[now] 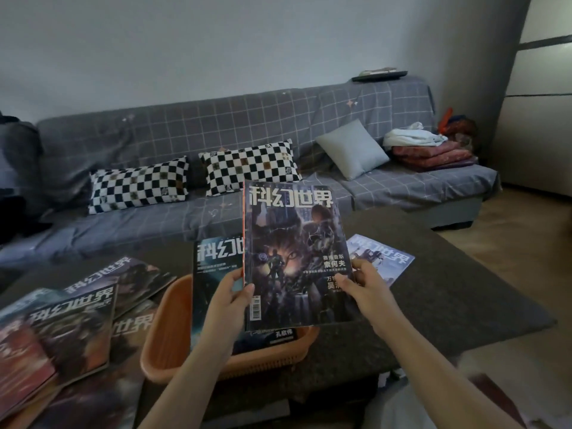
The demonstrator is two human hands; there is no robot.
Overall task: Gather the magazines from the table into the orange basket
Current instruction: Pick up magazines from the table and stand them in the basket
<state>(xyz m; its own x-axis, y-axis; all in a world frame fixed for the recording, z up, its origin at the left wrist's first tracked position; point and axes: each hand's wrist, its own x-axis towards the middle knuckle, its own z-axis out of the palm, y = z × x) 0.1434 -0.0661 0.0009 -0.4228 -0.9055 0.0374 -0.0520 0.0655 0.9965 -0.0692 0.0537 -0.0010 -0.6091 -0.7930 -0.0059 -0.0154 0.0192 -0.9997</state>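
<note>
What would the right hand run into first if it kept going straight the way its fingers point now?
The right hand grips the raised magazine and points up and left across its cover, so that cover comes first. Past it, probably the left hand, though depth is unclear.

Held mag hides basket mag's right half.

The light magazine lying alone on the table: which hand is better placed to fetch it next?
The right hand. The light magazine lies just beyond it, on the right side of the basket, while the left hand holds the raised magazine on the far side.
</note>
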